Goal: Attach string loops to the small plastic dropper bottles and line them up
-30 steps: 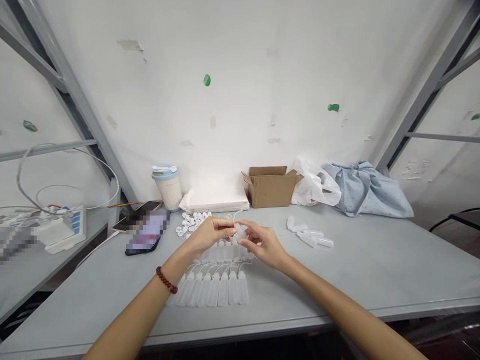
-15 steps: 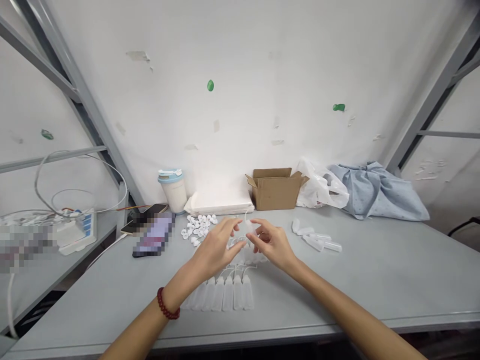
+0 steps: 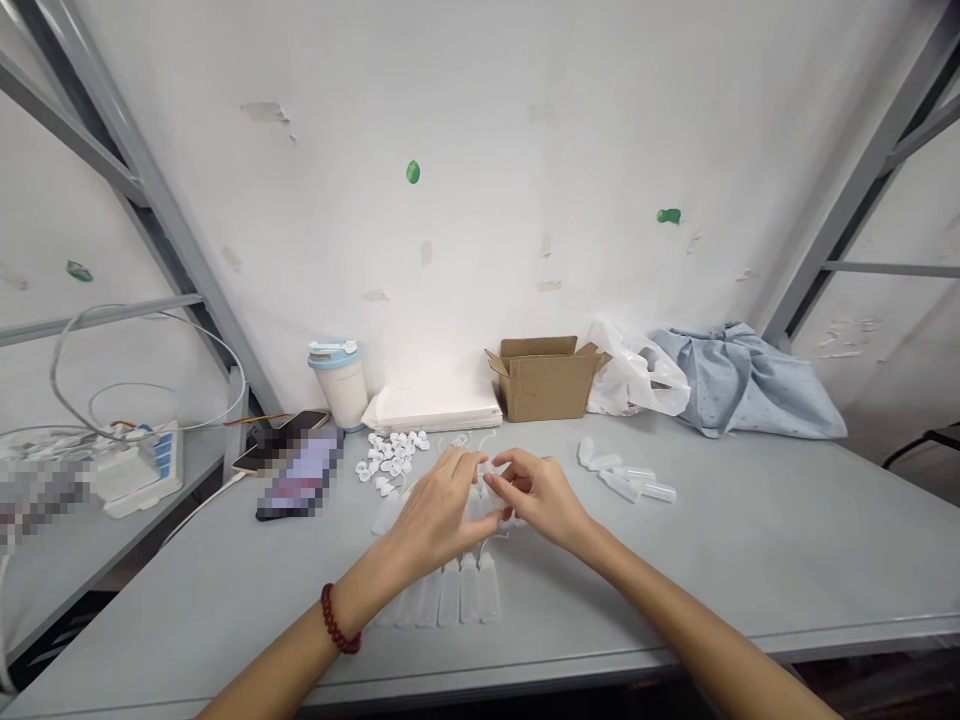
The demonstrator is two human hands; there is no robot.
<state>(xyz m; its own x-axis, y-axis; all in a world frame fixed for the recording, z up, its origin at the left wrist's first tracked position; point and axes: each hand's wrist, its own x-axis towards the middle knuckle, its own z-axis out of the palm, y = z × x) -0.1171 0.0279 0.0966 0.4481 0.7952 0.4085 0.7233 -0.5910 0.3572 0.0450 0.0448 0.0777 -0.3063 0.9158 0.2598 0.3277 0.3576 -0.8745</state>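
Note:
My right hand pinches a small translucent plastic bottle with a thin curved white spout, just above the table. From the other side my left hand meets it, index finger at its upper part and thumb below; the fingers hide most of the bottle. Under and in front of my hands lies a row of similar bottles with white tops, partly covered by my left forearm. More bottles lie behind my left hand. A pile of small white caps is scattered beyond it.
Several loose bottles without spouts lie to the right. Along the wall stand a lidded cup, a white stack, a cardboard box, a plastic bag and blue cloth. Phones lie left.
My left hand has moved in from beside the bottle, and its fingers now meet it. The right hand still holds the bottle, slightly lower. The view has shifted a little.

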